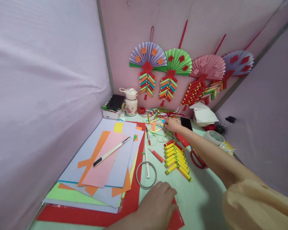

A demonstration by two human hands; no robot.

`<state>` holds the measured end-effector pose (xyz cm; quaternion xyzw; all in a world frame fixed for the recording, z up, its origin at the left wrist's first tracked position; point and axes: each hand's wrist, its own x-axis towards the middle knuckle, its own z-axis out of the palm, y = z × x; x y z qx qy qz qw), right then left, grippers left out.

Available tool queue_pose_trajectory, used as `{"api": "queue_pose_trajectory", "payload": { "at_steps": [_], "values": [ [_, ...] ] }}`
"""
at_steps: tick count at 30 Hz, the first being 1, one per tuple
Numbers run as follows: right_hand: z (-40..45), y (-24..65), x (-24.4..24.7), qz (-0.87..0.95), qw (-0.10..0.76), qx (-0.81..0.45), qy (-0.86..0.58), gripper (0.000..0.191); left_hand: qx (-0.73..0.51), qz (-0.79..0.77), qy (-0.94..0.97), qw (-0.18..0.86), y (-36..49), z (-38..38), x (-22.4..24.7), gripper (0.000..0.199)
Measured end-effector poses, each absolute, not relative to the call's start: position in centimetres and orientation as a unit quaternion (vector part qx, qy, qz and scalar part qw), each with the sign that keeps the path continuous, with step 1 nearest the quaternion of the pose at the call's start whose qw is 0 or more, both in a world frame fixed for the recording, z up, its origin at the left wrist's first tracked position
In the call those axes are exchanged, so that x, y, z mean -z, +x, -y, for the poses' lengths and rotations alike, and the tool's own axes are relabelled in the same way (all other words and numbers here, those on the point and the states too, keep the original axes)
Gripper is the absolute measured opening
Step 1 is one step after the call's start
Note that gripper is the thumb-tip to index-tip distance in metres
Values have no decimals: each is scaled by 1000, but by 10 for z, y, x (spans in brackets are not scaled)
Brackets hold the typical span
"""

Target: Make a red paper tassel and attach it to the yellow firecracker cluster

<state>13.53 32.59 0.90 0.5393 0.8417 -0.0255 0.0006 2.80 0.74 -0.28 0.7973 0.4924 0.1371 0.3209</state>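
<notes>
My right hand (172,125) reaches across to the heap of thin paper strips (158,127) at the back. Its fingers are pressed together among the scraps, beside a small blue piece; what they hold, if anything, is hidden. Close to the front, my left hand (156,204) rests over a red paper piece (177,218), fingers slightly bent and apart, the thumb out of sight. Between the hands lies a braid of yellow paper rolls (177,159) with green ends and a few red rolls on top. A roll of clear tape (146,175) lies around a white pen (147,159).
Left, a craft knife (112,151) tops stacked coloured paper (122,163). A red marker (156,155) and red-handled scissors (198,158) flank the rolls. Behind stand a bottle (131,105), a phone on boxes (115,102) and a tissue-topped bowl (204,115). Paper fans (147,56) hang on the wall.
</notes>
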Motion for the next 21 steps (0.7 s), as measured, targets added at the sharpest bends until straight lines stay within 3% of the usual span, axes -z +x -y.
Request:
{"api": "queue_pose_trajectory", "payload": {
  "at_steps": [13, 21],
  "values": [
    [-322, 121, -6, -796, 41, 57, 601, 21, -146, -500, 799, 301, 29, -5, 8, 24],
    [-310, 134, -21, -784, -8, 59, 618, 18, -151, -503, 798, 296, 29, -4, 5, 21]
  ]
}}
